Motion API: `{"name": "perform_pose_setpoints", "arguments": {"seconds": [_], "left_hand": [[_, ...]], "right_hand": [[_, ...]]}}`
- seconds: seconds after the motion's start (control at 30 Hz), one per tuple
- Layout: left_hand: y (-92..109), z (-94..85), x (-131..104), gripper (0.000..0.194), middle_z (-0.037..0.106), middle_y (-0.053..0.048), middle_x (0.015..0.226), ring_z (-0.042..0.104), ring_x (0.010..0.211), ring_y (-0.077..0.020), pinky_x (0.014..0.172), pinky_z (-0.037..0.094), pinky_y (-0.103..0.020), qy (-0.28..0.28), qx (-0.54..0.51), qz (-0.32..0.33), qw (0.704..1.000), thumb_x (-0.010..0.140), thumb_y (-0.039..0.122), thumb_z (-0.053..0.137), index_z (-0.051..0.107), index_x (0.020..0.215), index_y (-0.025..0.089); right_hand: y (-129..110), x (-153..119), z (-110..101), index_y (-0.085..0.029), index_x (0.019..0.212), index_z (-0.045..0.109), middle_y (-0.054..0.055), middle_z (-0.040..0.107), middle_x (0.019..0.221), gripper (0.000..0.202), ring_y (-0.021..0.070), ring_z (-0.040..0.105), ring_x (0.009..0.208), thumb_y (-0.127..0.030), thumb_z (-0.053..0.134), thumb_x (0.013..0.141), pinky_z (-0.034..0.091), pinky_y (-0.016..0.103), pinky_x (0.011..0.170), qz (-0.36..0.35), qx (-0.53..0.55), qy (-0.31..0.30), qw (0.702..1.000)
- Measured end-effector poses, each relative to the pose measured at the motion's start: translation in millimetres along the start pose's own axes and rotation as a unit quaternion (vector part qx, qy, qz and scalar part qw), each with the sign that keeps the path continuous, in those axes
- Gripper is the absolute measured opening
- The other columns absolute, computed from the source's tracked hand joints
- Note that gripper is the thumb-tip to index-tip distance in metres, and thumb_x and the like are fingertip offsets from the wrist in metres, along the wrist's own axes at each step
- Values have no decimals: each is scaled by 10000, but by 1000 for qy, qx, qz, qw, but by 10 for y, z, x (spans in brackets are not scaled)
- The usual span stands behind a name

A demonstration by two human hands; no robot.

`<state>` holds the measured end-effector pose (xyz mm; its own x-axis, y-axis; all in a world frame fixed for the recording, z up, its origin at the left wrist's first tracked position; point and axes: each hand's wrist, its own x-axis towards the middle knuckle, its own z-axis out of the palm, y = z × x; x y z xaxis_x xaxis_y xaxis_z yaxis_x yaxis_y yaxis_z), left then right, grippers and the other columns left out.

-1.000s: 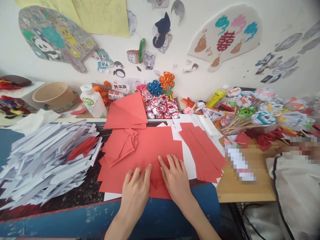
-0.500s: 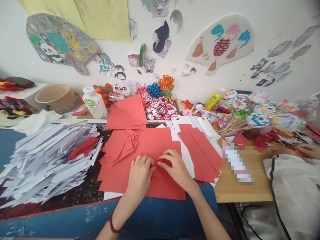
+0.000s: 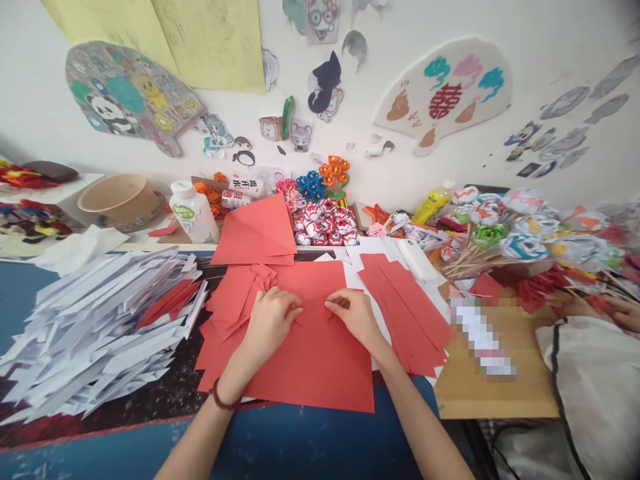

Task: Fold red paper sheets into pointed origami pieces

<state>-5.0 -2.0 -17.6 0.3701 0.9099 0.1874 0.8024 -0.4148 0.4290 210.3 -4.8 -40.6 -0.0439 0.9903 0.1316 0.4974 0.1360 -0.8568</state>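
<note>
My left hand [image 3: 274, 319] is closed in a pinch above a large red paper sheet [image 3: 310, 373]. A small pointed bit of red paper [image 3: 299, 324] shows at its fingertips. My right hand [image 3: 354, 315] pinches another small piece of red paper [image 3: 329, 314] between thumb and forefinger. Red on red, the outlines of these pieces are hard to make out. A gap separates the two hands. Just beyond my left hand lie several smaller red paper pieces [image 3: 230, 293], overlapping on the sheet's left part.
A big heap of folded white paper strips [image 3: 100, 327] lies at left. Red strips [image 3: 400, 307] lie right of the sheet. Behind stand a white bottle [image 3: 195, 217] and red-and-white paper flowers [image 3: 325, 223]. At far right, a person's sleeve [image 3: 595, 387] borders a brown board [image 3: 530, 393].
My hands, close together before, have moved apart: the left one to the left, the right one slightly right. The view has tilted up a little.
</note>
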Motion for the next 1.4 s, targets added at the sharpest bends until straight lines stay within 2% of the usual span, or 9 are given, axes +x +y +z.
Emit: {"name": "perform_pose_setpoints", "arguments": {"seconds": [0.17,0.37,0.6,0.77,0.93,1.03,1.2,1.4], "left_hand": [[-45,59,185,63,710,-19,851,548,867,-236,751,303,-354,8,23,6,1000,856,196,601,655,834,220],[-126,162,217,115,710,-26,940,549,903,-225,791,312,-364,30,-35,0,999,851,177,600,670,927,229],[-107,201,222,89,712,-13,908,545,868,-213,766,312,-354,46,-38,-7,998,868,191,596,677,873,228],[-144,231,236,133,704,-30,942,525,889,-212,797,341,-360,44,-50,24,997,894,186,559,683,925,223],[-183,240,234,230,698,-39,985,524,909,-205,802,377,-348,29,-70,45,996,896,159,541,686,1054,242],[-186,244,229,283,692,-44,947,520,875,-199,781,386,-346,31,-56,47,997,898,149,526,684,1106,257],[-187,231,198,285,692,-67,956,509,892,-215,791,386,-375,42,-20,88,995,928,168,468,717,1036,256],[-176,183,139,387,691,-62,887,504,863,-204,751,369,-354,24,31,144,989,940,88,381,660,1164,234]], "right_hand": [[42,122,-37,-198,715,697,13,649,700,59,155,570,638,-213,681,770,433,274,602,-40,-75,-11,996],[56,121,-8,-223,912,717,23,660,802,121,163,599,734,-212,635,823,455,276,659,-59,-82,-9,995],[44,113,55,-214,822,698,21,663,817,88,161,591,712,-162,627,812,465,287,660,-64,-87,22,994],[53,110,61,-222,843,728,19,671,831,120,147,574,656,-152,637,806,474,282,633,-63,-57,24,996],[24,121,45,-255,1014,730,29,662,888,284,175,617,825,-83,619,816,499,311,764,-85,-65,-5,994],[8,126,42,-247,967,733,34,657,883,257,188,617,869,-72,617,819,500,332,794,-99,-94,-5,991],[29,101,46,-227,851,722,33,665,853,169,184,627,820,-111,600,847,512,319,741,-132,-98,12,986],[64,38,55,-238,992,714,47,662,926,222,190,610,875,-141,530,915,504,332,785,-172,-132,10,976]]}}
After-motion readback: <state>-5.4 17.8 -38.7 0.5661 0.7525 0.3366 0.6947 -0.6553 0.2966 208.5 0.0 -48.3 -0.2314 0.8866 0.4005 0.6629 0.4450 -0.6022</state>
